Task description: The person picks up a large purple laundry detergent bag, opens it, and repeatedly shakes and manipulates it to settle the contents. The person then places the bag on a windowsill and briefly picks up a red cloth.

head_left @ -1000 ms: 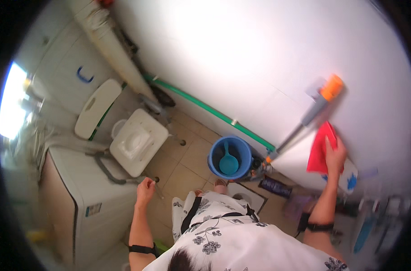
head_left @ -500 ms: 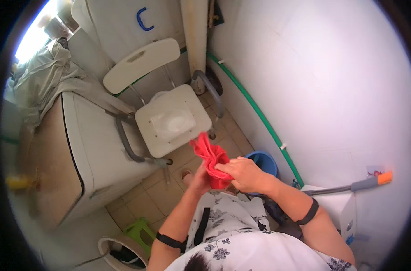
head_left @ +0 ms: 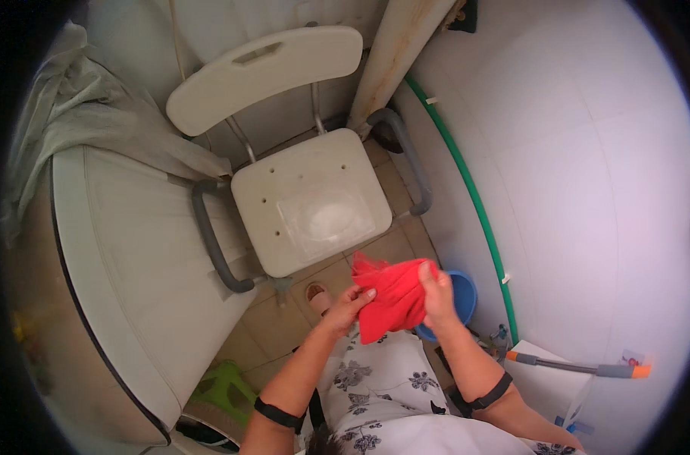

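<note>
A red cloth (head_left: pixel 394 296) is stretched between my two hands, in front of my body and above the tiled floor. My left hand (head_left: pixel 350 307) pinches its left side, thumb on top. At the upper right edge, my right hand (head_left: pixel 437 296) grips the cloth with the thumb up. One corner of the cloth hangs down between the hands, and a loose end sticks out toward the chair. Just beyond the cloth stands a white plastic shower chair (head_left: pixel 314 201) with grey armrests. Behind my right hand, a blue bucket (head_left: pixel 463 296) is partly hidden.
A white cabinet-like appliance (head_left: pixel 132 243) stands on the left, with a grey cloth (head_left: pixel 102 114) draped over it. A green hose (head_left: pixel 477 205) runs along the right wall. Low at the right is an orange-and-grey handle (head_left: pixel 580 367). A green stool (head_left: pixel 225 390) sits at the lower left.
The red cloth was bunched up between both hands and is now spread flatter. My right hand has moved away from the left. The view has shifted closer to the chair.
</note>
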A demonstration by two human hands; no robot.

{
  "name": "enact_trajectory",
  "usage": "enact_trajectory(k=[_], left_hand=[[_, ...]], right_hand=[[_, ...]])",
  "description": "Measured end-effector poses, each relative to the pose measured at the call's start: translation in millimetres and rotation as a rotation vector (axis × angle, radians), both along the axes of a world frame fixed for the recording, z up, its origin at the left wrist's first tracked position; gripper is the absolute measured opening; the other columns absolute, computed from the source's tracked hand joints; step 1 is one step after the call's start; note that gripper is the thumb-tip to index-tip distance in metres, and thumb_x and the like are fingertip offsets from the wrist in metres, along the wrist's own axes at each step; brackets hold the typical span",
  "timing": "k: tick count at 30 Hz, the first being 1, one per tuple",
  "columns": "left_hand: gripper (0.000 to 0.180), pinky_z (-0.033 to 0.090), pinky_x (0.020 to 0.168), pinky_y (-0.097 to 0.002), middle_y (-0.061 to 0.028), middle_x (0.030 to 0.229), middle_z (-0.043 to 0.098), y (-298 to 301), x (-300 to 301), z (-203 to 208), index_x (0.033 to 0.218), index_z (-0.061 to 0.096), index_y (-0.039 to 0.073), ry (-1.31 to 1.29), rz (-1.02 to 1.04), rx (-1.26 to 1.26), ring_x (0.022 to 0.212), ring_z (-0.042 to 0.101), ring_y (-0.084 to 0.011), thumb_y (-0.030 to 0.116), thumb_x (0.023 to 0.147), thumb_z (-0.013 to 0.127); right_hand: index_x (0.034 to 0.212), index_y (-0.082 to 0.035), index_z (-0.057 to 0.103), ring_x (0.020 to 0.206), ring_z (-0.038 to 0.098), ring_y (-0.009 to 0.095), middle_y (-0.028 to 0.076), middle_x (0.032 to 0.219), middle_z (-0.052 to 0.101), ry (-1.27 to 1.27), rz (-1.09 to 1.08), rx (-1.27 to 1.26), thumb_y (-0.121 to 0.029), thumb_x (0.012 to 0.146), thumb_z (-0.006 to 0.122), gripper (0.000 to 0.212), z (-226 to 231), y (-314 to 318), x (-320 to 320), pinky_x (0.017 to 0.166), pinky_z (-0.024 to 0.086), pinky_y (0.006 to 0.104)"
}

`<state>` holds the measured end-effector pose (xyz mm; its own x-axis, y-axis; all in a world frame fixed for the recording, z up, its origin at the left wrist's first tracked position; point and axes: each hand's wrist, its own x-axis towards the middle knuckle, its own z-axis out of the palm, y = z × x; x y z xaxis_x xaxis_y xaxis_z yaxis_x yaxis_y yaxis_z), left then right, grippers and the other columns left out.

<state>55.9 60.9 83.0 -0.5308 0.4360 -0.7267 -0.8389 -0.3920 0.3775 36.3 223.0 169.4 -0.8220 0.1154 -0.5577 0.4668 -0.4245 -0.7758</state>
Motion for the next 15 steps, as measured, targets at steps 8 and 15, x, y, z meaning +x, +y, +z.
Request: enact_trajectory(k=[8, 15], left_hand=[[0.028, 0.045, 0.068, -0.0255, -0.0034, 0.085, 0.062, -89.7, -102.6, -41.1, 0.097, 0.063, 0.002, 0.528, 0.349, -0.82, 0.073, 0.054, -0.0113, 0.025, 0.092, 0.049], [0.036, 0.043, 0.082, -0.0306, -0.0077, 0.118, 0.05, -113.1, -142.9, -77.3, 0.122, 0.048, 0.007, 0.659, 0.28, -1.105, 0.1, 0.049, -0.0183, 0.015, 0.087, 0.055]], right_hand=[[0.108, 0.004, 0.055, 0.095, 0.057, 0.016, 0.01, 0.104, 0.06, 0.308, 0.144, 0.237, -0.021, 0.091, 0.051, 0.031, 38.1, 39.5, -98.0, 0.083, 0.045, 0.0289], [0.101, 0.002, 0.057, 0.085, 0.051, 0.01, 0.0, 0.092, 0.058, 0.516, 0.005, 0.422, -0.02, 0.091, 0.053, 0.024, -13.7, 26.5, -147.5, 0.081, 0.04, 0.0235]])
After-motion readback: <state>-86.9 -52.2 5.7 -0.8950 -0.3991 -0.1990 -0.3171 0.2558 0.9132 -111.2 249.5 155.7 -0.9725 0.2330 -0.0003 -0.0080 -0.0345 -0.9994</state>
